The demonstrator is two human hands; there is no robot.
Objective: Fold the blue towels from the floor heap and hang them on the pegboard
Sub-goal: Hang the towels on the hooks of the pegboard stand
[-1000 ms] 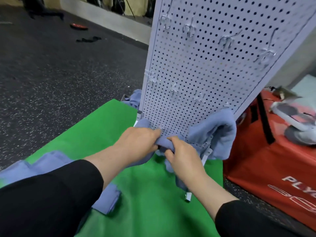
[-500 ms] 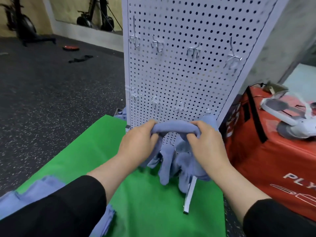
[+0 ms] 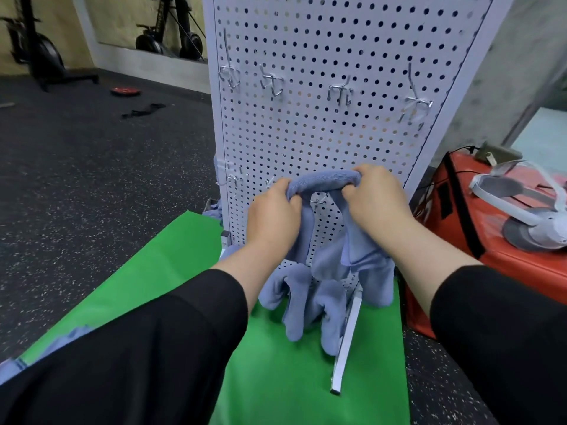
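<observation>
Both arms stretched forward in black sleeves, forearms bare, hands raised close before the lower part of the white pegboard (image 3: pixel 322 127). Left hand (image 3: pixel 273 211) with back to the camera, fingers curled over the left end of a bunched blue towel (image 3: pixel 322 183), clenched around it. Right hand (image 3: pixel 376 199) a little higher, thumb and fingers wrapped around the right end of the same roll, gripping it firmly too. Between the two hands, the towel stretched as a thick rolled band, slightly arched, just in front of the lower row of hooks (image 3: pixel 317 201); touching a hook or not, cannot tell. Below each hand, the rest of the cloth hanging in loose, crumpled folds, several lobes dangling down near the metal foot (image 3: pixel 346 342) of the board, above the green mat (image 3: pixel 171 271). Not folded flat, rather twisted and gathered. Upper row of hooks (image 3: pixel 340 93) bare. At bottom left, edge of more blue cloth (image 3: pixel 66 340) on the mat, partly hidden by the left sleeve. At right, a red bag (image 3: pixel 503 246) with a white headset (image 3: pixel 521 216) on top.
</observation>
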